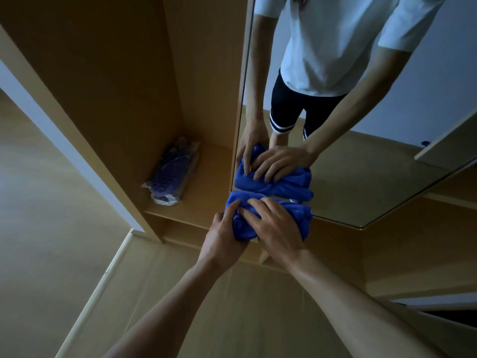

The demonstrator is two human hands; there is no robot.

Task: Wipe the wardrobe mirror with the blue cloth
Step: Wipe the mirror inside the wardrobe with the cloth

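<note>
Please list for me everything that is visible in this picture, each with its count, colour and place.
blue cloth: one, blue, bunched against the mirror's lower edge, near its left corner
mirror: one, glass, on the wardrobe front at right; it reflects the person and the cloth
wardrobe: one, light wood, open compartment at left
plastic-wrapped packet: one, purple contents in clear wrap, lying on the shelf inside the open compartment
floor: one, light wood, at left and bottom
left hand: one, grips the cloth's left end
right hand: one, rests on top of the cloth, fingers spread
</note>
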